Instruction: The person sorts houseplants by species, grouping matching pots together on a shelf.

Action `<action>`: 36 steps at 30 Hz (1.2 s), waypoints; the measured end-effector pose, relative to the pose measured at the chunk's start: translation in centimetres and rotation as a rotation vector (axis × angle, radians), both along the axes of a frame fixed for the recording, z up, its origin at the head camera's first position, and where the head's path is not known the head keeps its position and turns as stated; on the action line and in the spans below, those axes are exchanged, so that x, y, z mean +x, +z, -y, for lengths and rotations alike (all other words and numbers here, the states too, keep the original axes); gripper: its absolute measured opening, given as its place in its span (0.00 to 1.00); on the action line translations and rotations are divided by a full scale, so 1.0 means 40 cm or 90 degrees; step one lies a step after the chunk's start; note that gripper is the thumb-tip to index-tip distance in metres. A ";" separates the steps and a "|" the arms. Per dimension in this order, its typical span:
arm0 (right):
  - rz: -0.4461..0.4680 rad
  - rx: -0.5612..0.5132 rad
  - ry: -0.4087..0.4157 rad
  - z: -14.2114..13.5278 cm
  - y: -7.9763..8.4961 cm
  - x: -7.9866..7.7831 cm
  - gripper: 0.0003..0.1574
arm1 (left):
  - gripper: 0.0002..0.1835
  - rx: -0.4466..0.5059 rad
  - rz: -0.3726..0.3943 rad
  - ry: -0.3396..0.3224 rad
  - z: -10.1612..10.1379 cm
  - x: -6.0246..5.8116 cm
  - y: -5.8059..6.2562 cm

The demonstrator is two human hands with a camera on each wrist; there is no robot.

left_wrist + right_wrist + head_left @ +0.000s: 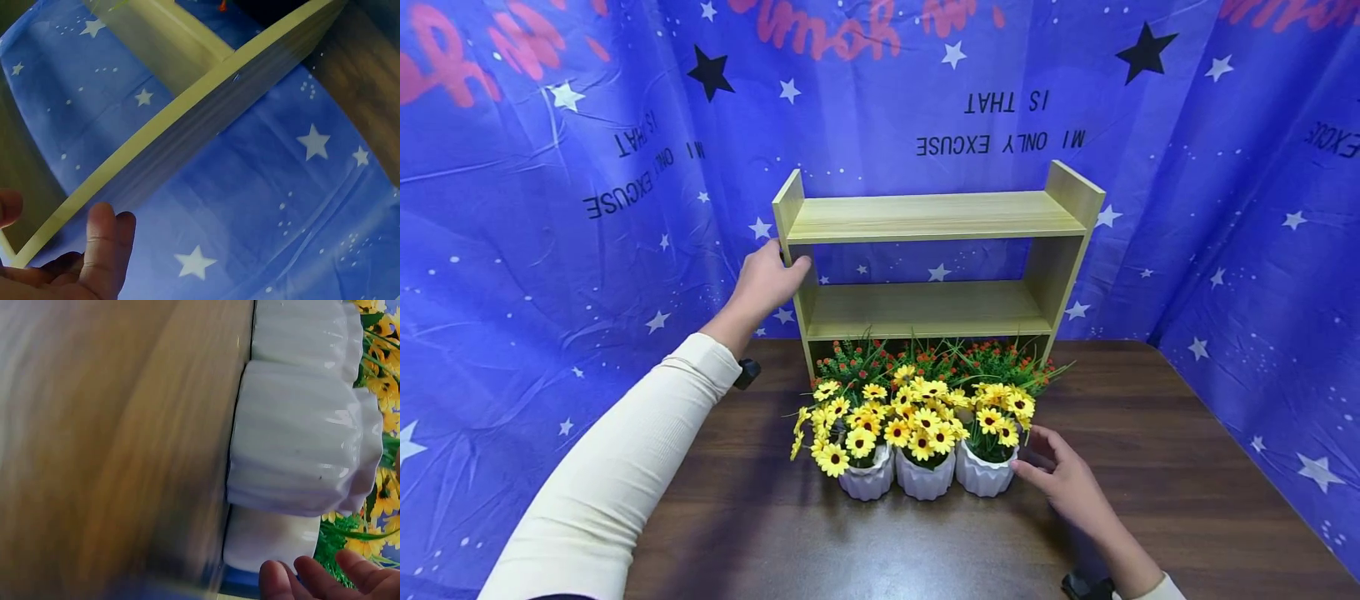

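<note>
My left hand (769,277) grips the left side panel of a light wooden shelf (925,215), with the thumb on one side and the fingers on the other, as the left wrist view also shows. In front of it, white fluted pots with yellow flowers stand in a row: a left pot (868,478), a middle pot (927,477) and a right pot (985,472). The right hand (1066,483) is beside the right pot, fingers spread and loosely bent, thumb tip right at the pot's side. Its fingers (319,581) show near a white pot in the right wrist view.
Behind the yellow flowers, red-flowered green plants (925,360) stand close against the shelf's lower part. Everything sits on a dark brown wooden table (1157,433). A blue curtain with stars (865,108) hangs close behind and on both sides.
</note>
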State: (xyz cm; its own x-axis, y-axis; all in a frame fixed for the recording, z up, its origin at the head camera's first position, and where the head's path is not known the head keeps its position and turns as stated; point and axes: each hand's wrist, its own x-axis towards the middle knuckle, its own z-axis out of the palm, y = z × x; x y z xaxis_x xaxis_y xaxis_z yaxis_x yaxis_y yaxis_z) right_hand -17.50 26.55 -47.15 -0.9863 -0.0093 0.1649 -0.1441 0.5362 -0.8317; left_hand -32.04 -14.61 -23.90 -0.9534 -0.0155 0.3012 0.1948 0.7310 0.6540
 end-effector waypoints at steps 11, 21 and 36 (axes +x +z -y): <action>0.031 -0.012 -0.019 0.035 -0.001 0.010 0.42 | 0.18 -0.001 -0.062 0.060 -0.015 -0.038 -0.050; 0.044 -0.031 -0.019 0.060 -0.008 0.016 0.39 | 0.17 -0.027 -0.059 0.093 -0.019 -0.059 -0.070; 0.063 -0.016 -0.058 0.093 -0.021 0.005 0.49 | 0.18 -0.037 -0.040 0.116 -0.023 -0.060 -0.078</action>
State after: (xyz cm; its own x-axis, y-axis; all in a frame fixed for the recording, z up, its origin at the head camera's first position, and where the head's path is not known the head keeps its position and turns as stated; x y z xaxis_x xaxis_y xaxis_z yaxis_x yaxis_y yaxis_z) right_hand -17.29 22.82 -48.00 -0.9944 0.0837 0.0653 -0.0121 0.5217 -0.8531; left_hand -34.43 -13.68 -27.00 -0.9161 -0.1665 0.3648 0.0950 0.7937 0.6009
